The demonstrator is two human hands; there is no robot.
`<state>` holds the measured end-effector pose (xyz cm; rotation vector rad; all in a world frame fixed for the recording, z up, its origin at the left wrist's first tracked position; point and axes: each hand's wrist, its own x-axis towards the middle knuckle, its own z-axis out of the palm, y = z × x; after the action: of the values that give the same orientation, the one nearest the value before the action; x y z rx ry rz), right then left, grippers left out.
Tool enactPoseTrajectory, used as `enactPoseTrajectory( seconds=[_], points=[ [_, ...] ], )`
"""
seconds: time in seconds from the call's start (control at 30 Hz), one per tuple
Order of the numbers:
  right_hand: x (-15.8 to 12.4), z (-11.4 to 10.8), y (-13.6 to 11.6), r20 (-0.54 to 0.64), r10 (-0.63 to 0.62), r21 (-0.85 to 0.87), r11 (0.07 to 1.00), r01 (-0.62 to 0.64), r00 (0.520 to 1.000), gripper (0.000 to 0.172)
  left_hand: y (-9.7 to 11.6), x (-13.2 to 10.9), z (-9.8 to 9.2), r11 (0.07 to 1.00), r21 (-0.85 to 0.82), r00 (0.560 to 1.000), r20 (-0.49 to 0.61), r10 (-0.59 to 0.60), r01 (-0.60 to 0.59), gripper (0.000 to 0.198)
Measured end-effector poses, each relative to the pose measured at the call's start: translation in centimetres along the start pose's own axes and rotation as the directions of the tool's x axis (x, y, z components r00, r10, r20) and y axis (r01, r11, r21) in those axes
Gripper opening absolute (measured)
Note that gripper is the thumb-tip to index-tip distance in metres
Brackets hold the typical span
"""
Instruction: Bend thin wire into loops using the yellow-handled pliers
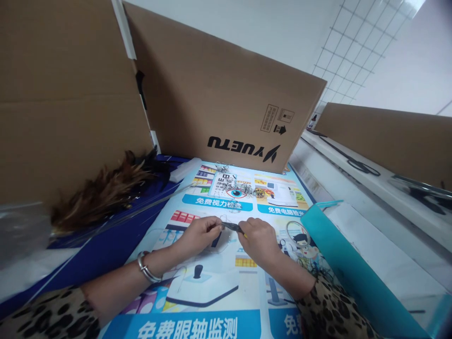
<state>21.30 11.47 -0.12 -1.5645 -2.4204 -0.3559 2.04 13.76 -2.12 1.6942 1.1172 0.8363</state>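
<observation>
- Right hand (259,239): closed round the handles of dark pliers (231,227); a bit of yellow grip shows under the fingers.
- Left hand (200,237): thumb and forefinger pinched at the pliers' nose, on what looks like fine wire (226,217); detail very small.
- Pliers: between the hands, over the printed sheet (247,301). Long axis runs nearly crosswise, nose toward the left fingertips, dipping slightly to the right.
- Nose lies left of the right grip, nearer the left fingertips, almost touching them. Whether the jaws are parted: cannot tell.
- Beyond the hands: wire clumps (247,189), well clear of both.
- Right of the right hand: wire coil (308,238).
- Far left: brown feathers (102,194).
</observation>
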Motion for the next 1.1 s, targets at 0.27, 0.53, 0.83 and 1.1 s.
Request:
enactPoseTrajectory(
  seconds=[0.27,0.53,0.83,1.1],
  points=[
    [0.3,0.0,0.4,0.112,0.084,0.243,0.964,-0.109,0.99,0.016,-0.6,0.1,0.0,0.95,-0.31,0.999,0.0,-0.045,0.043,0.015],
    [0.5,0.6,0.9,0.232,0.108,0.5,0.839,-0.214,0.967,0.027,-0.3,-0.3,0.2,0.866,-0.498,0.998,-0.014,-0.056,0.042,0.013],
    [0.2,1.1,0.9,0.292,0.132,0.635,0.714,-0.295,0.947,0.027,-0.3,-0.1,0.3,0.835,-0.542,0.995,0.032,-0.09,0.093,0.021],
    [0.3,1.1,0.6,0.328,0.143,0.707,0.619,-0.343,0.934,0.025,-0.4,-0.1,0.3,0.841,-0.527,0.992,0.027,-0.122,0.117,0.025]
  ],
)
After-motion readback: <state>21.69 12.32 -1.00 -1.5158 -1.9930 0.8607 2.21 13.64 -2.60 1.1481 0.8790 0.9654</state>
